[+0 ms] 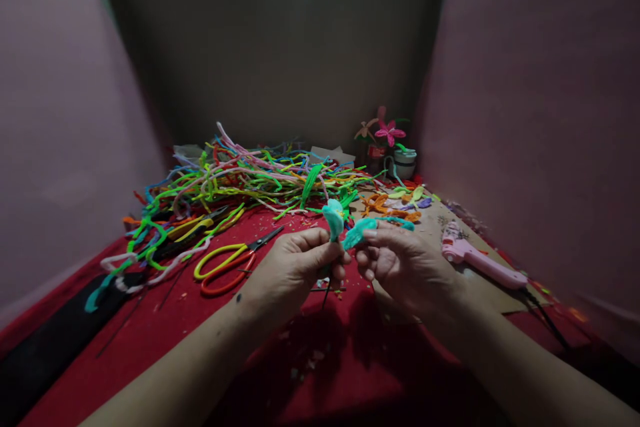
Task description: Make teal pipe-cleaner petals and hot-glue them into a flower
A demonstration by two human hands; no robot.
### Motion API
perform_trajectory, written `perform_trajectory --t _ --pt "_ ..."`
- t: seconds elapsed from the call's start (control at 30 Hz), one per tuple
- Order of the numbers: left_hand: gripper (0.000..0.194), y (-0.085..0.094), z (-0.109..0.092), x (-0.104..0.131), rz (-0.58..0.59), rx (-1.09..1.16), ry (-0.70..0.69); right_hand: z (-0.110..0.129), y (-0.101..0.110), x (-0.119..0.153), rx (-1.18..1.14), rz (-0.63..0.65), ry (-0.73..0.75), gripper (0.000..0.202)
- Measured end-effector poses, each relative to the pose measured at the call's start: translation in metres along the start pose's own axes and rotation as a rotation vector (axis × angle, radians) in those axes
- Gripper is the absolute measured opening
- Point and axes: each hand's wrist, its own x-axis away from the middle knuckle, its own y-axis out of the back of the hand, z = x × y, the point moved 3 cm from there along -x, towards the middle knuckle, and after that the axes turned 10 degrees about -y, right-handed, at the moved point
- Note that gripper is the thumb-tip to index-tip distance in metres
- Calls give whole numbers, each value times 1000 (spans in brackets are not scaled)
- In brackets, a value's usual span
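Observation:
Near the middle of the view, my left hand (310, 257) pinches the base of a pale turquoise fuzzy flower piece (333, 215), which stands upright with a dark thin stem below the fingers. Just to its right, my right hand (400, 253) is closed on a teal fuzzy petal (361, 232) between thumb and fingers. The petal's left end is close to the flower piece's base; whether they touch, I cannot tell.
A heap of coloured pipe cleaners (250, 177) lies behind, with scissors (227, 267) at the left. On the right are a pink glue gun (483, 260) on a brown board (435, 230), orange petals (375, 203) and a small pot (404, 164). Red cloth (175, 347) covers the table.

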Motion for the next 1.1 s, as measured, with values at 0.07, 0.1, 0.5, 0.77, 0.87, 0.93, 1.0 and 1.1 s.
perform_trajectory --t 0.07,0.1,0.5,0.77,0.87,0.93,1.0,1.1 --pt "15 1 1 0 -2 6 -3 2 -1 0 45 2 3 13" --pt "15 1 1 0 -2 5 -1 1 -1 -1 40 -9 -15 14" --pt "13 -1 6 -3 -2 64 19 -14 2 -7 -424 -54 -232 9" --pt "12 2 7 -2 -32 98 51 -11 8 2 -359 -130 -178 13" --pt "12 0 5 -1 -12 73 63 -9 13 5 -261 -161 -126 11" --pt "12 -2 2 0 32 35 50 -6 15 7 -172 -154 -66 11" --pt "14 -6 -2 2 86 -36 34 -3 15 9 -99 -138 -1 11" --pt "17 -9 -7 5 136 -164 15 -2 11 9 -55 -137 15 12"
